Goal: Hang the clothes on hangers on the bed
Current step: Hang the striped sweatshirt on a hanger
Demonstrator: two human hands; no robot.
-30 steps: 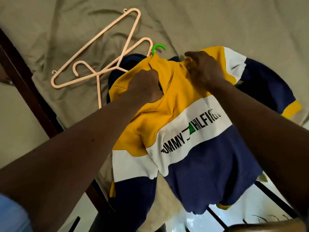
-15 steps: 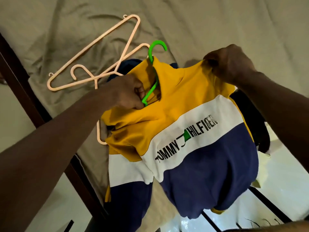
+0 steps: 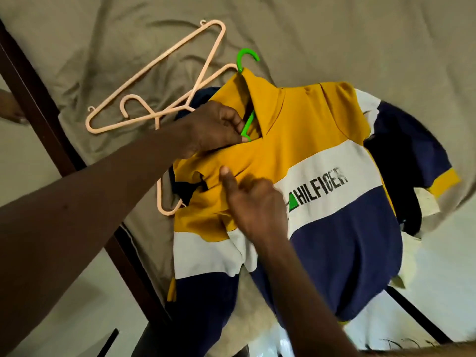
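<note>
The shirt (image 3: 322, 130), banded yellow, white and navy, lies front-up on the bed (image 3: 334, 34). Its collar points toward 12 o'clock and its hem hangs off the bed's edge toward 5 o'clock. The green hanger (image 3: 247, 123) is inside it. The hook sticks out of the collar at 12 o'clock, and a short length of the bar shows in the open placket.

The left hand (image 3: 216, 127) comes in from 8 o'clock and pinches that bar between thumb and fingertips, at the 9 o'clock side of the collar opening. The right hand (image 3: 257, 204) comes up from 5 o'clock and lies on the chest of the shirt. Its thumb is straight and pressed on the yellow cloth just below the left hand. Its fingers are tucked out of sight, so I cannot tell whether they grip the cloth.

A navy sleeve with a yellow cuff spreads out at 3 o'clock.

Two peach hangers (image 3: 157, 117) lie crossed on the sheet at 10 o'clock from the shirt, and one hook reaches under the shirt's 9 o'clock shoulder. The dark frame (image 3: 38, 106) runs along the bed's edge from 10 o'clock down to 6 o'clock.
</note>
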